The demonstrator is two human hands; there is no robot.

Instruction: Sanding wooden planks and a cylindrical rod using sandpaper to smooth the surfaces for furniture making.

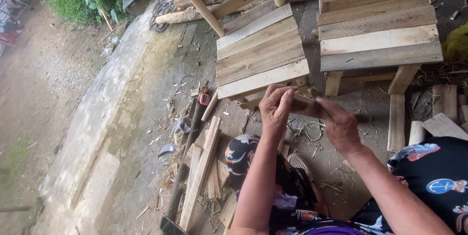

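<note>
Inspector: Head view: left hand (275, 108) and right hand (341, 127) raised together, fingers of both grasping one small wooden piece (304, 106) before the left slatted stool (261, 54).

Clerk: Labels?

Inspector: Red tape measure (204, 99) on the ground. Piece's shape mostly hidden by fingers.

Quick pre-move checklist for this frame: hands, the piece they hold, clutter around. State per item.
1. Both hands on the piece: left hand and right hand grip the small wooden piece from either end. Ok.
2. Piece clear of the near wooden stool: held in front of its edge, contact cannot tell.
3. Fingers away from sharp tools: none seen in the hands. Ok.
4. Ground by the knees: loose planks and shavings lie there. Not ok.
5. Red tape measure within sight. Ok.
</note>
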